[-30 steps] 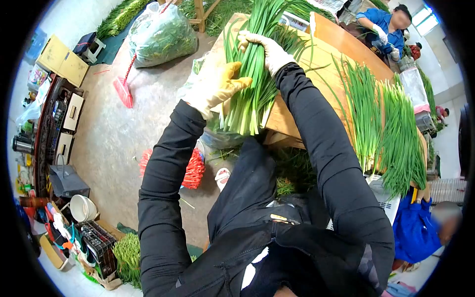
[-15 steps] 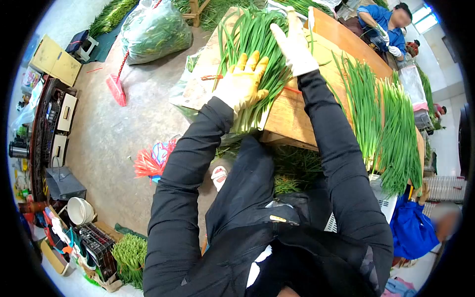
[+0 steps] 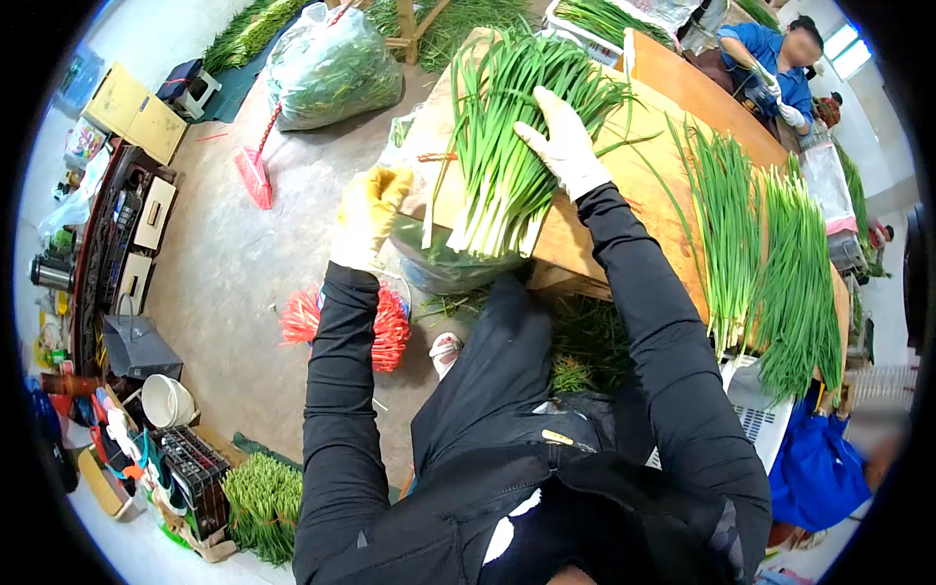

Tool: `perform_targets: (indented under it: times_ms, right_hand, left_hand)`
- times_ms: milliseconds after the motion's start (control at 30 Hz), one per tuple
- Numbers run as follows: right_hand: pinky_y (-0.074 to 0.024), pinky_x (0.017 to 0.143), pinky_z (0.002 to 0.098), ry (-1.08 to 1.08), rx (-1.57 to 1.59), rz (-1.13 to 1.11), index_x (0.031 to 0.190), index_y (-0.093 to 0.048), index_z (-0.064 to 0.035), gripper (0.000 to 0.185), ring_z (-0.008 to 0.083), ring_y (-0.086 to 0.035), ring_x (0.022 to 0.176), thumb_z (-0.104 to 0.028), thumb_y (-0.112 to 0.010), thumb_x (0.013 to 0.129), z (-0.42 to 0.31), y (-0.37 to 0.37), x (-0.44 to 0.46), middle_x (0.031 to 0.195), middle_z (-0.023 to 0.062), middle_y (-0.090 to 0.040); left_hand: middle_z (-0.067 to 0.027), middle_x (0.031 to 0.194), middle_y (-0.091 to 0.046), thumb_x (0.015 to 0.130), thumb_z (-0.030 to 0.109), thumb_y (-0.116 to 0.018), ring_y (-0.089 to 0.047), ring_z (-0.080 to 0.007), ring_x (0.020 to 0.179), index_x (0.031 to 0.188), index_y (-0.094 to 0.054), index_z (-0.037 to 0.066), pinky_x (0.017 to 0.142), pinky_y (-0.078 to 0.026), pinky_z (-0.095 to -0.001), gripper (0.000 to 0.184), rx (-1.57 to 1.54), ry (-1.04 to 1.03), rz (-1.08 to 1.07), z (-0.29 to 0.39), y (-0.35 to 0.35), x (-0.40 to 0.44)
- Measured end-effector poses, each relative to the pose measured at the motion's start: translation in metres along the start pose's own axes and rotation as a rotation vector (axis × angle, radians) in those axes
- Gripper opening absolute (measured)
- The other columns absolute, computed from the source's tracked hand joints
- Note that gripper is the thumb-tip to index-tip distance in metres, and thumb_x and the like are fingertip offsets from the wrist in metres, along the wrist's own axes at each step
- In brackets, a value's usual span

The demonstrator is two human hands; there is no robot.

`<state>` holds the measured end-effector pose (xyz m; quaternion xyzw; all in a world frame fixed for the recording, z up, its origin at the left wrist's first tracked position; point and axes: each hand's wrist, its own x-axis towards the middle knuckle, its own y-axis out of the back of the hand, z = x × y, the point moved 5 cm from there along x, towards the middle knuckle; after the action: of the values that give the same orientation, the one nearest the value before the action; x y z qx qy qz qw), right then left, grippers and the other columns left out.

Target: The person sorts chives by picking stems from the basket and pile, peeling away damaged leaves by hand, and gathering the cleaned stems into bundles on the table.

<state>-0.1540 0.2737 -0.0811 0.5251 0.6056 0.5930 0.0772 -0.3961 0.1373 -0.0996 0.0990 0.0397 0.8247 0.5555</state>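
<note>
A loose bundle of long green stalks with pale ends [image 3: 502, 180] lies on the wooden table [image 3: 575, 229], its pale ends at the near edge. My right hand [image 3: 564, 146], in a whitish glove, rests on the bundle's right side, thumb and fingers apart. Left of the bundle, off the table edge, my left hand [image 3: 372, 214] wears a yellow-stained glove. Its fingers are curled together; what they hold, if anything, is hidden. A thin red tie [image 3: 437, 156] sticks out from the bundle's left side, close to the left fingertips.
Two more green bundles [image 3: 795, 263] lie at the table's right. A stuffed clear bag [image 3: 331, 73] and a pink broom [image 3: 253, 177] are on the floor at the left. Red strips [image 3: 390, 331] hang below my left hand. Co-workers [image 3: 770, 73] are at the right.
My left hand has left the bundle, moved left and curled its fingers. My right hand has come down from above onto the bundle's right side. The bundle now lies on the table.
</note>
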Motion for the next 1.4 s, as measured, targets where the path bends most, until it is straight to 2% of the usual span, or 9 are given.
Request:
perform_targets:
  times_ms: [267,400,600,733,933,1000,1067,1200,1400]
  right_hand:
    - [-0.0347,0.092,0.0395,0.318,-0.007,0.082,0.111,-0.052,-0.0097,0.038,0.0301,-0.044,0.108,-0.022,-0.057,0.076,-0.086,0.043,0.003,0.116,0.0119,-0.049]
    - [-0.0444,0.077,0.0285,-0.190,0.807,-0.044,0.100,-0.059,-0.0042,0.027,0.0186,-0.058,0.084,-0.024,-0.055,0.081,-0.070,0.052,-0.018,0.094,0.0082,-0.061]
    - [-0.0425,0.081,0.0269,-0.417,1.907,-0.334,0.109,-0.049,-0.0016,0.039,0.0139,-0.056,0.088,-0.027,-0.060,0.081,-0.142,0.103,-0.039,0.094,0.0065,-0.060]
    - [-0.0393,0.057,0.0186,-0.423,1.576,-0.055,0.120,-0.044,0.0028,0.039,0.0037,-0.040,0.057,-0.021,-0.048,0.088,-0.101,0.170,-0.085,0.079,-0.0020,-0.054]
    - [-0.0454,0.065,0.0217,-0.669,1.004,0.143,0.124,-0.040,-0.0005,0.048,0.0135,-0.058,0.081,-0.030,-0.049,0.087,-0.054,0.173,-0.279,0.104,0.0092,-0.059]
    - [-0.0431,0.083,0.0289,-0.860,0.300,-0.508,0.124,-0.041,-0.0027,0.049,0.0242,-0.055,0.096,-0.029,-0.053,0.085,-0.038,0.128,-0.365,0.116,0.0126,-0.053]
    - [-0.0407,0.089,0.0360,-0.400,0.056,-0.520,0.120,-0.046,-0.0064,0.043,0.0328,-0.052,0.100,-0.029,-0.052,0.084,-0.050,0.135,-0.393,0.116,0.0155,-0.051]
    - [-0.0471,0.076,0.0297,-0.778,0.117,0.322,0.101,-0.059,-0.0059,0.028,0.0234,-0.059,0.087,-0.028,-0.050,0.087,-0.021,0.255,-0.343,0.097,0.0124,-0.060]
    - [-0.0456,0.062,0.0363,-1.385,0.013,0.189,0.094,-0.051,-0.0011,0.036,0.0266,-0.058,0.070,-0.035,-0.045,0.087,0.125,0.263,-0.396,0.083,0.0147,-0.058]
  left_hand:
    - [-0.0104,0.073,-0.061,0.073,0.015,-0.065,-0.059,-0.0177,0.070,0.083,-0.059,-0.003,0.062,-0.045,-0.0265,0.021,0.530,-0.117,-0.287,-0.025,-0.025,-0.001]
    - [-0.0077,0.083,-0.064,0.082,0.013,-0.057,-0.055,-0.0089,0.069,0.088,-0.058,0.001,0.061,-0.040,-0.0186,0.013,-0.435,0.150,-0.210,0.028,-0.007,-0.016]
    - [-0.0037,0.081,-0.060,0.082,0.004,-0.056,-0.053,-0.0073,0.072,0.093,-0.057,0.002,0.065,-0.044,-0.0211,0.011,-0.064,-0.321,-0.479,0.120,-0.065,-0.089]
    - [-0.0048,0.092,-0.059,0.082,0.003,-0.057,-0.055,-0.0098,0.078,0.104,-0.054,0.000,0.071,-0.045,-0.0222,0.022,-0.178,-0.152,-0.850,0.122,-0.106,-0.139]
    - [-0.0089,0.089,-0.061,0.085,0.014,-0.056,-0.057,-0.0122,0.079,0.103,-0.055,-0.003,0.073,-0.046,-0.0237,0.025,-0.317,0.207,-0.836,0.091,-0.096,-0.139]
    - [-0.0095,0.089,-0.061,0.086,0.017,-0.055,-0.057,-0.0128,0.079,0.102,-0.054,-0.004,0.072,-0.046,-0.0241,0.026,-0.301,0.227,-0.957,0.090,-0.114,-0.152]
    - [-0.0105,0.090,-0.061,0.086,0.018,-0.054,-0.057,-0.0135,0.082,0.104,-0.053,-0.005,0.074,-0.046,-0.0254,0.028,-0.290,0.314,-1.140,0.084,-0.143,-0.170]
    - [-0.0144,0.112,-0.054,0.087,0.019,-0.053,-0.054,-0.0163,0.095,0.120,-0.042,-0.004,0.085,-0.041,-0.0265,0.042,-0.210,0.364,-1.490,0.074,-0.221,-0.217]
    - [-0.0092,0.116,-0.049,0.083,0.034,-0.057,-0.046,-0.0209,0.109,0.121,-0.038,0.007,0.092,-0.036,-0.0397,0.051,-0.563,0.791,-1.371,0.054,-0.366,-0.259]
